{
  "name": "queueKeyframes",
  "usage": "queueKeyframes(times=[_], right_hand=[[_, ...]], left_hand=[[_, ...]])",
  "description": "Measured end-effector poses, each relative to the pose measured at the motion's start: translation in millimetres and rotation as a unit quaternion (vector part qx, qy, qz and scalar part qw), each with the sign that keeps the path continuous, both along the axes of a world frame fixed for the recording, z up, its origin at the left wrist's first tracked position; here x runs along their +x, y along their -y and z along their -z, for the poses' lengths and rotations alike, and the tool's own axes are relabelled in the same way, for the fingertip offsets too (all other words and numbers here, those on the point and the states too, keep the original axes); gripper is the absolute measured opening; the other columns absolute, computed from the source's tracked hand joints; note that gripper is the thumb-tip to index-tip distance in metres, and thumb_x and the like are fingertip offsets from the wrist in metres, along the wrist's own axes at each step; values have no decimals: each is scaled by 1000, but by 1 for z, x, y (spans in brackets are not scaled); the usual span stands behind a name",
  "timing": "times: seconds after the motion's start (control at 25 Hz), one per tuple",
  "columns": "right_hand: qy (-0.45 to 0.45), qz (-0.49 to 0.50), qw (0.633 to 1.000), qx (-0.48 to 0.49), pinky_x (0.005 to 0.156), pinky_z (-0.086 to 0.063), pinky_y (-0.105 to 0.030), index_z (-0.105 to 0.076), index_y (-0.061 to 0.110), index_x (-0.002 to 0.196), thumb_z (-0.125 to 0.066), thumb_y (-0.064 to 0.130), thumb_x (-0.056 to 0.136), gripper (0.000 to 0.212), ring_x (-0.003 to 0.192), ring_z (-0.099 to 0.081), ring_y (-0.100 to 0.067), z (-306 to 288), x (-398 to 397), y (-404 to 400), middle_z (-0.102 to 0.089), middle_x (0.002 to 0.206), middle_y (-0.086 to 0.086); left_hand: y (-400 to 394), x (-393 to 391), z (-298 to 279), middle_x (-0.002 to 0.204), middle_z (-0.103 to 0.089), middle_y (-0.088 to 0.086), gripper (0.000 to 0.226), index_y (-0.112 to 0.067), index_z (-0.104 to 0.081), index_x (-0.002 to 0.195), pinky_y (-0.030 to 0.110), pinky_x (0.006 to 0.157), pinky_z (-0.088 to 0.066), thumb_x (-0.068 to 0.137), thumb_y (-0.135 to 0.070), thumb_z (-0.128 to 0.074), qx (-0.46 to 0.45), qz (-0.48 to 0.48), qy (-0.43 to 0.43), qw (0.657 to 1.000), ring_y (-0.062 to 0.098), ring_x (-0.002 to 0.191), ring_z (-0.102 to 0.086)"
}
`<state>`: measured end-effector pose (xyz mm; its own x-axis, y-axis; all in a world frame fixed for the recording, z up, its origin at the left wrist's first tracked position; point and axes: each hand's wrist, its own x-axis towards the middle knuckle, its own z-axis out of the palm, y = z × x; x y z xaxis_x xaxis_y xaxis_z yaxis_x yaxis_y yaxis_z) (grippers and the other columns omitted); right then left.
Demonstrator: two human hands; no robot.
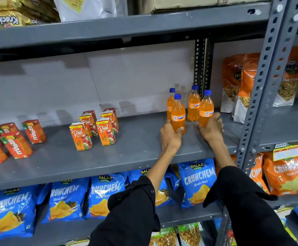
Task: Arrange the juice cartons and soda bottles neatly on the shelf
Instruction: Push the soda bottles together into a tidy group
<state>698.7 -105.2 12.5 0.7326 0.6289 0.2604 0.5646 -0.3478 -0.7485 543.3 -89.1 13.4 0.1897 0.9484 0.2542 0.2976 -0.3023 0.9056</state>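
We can read "Fanta" on the orange soda bottles [178, 114]. Left of those bottles, the juice cartons [105, 131] say "Real", one marked "Apple". Further left, red cartons [34, 131] read "maaza". Below the bottles, blue bags [197, 181] say "Balaji Wafers Crunchem Masala Masti". Top-left pack [2, 20]: "Krackjack", upside down.

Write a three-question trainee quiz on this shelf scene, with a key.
1. How many orange soda bottles stand on the shelf?
2. True or false: the left hand holds the front-left bottle.
3. The Real juice cartons stand: A) right of the bottles, B) left of the bottles, C) on the shelf below.

Key: 1. Four. 2. True; the right hand holds the front-right bottle. 3. B.
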Motion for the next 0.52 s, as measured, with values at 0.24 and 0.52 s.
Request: queueKeyframes(times=[0.24,0.52], right_hand=[[2,3,1000,0,107,-37,-61,-31,7,130,-74,35,83,71,130,-43,-48,2,2,0,-44,138,-26],[-21,-2,1000,12,108,-39,-59,-29,5,136,-77,33,81,78,131,-43,-46,-2,-3,6,-42,140,-25]], left_hand=[[-1,1,1,143,-63,10,58,-14,-51,143,50,111,-51,91,-25,-75,-8,0,-10,1000,32,131,-62],[-2,2,1,145,-61,10,61,-14,-49,145,50,111,-49,92,-27,-75,-2,10,-11,1000,32,133,-61]])
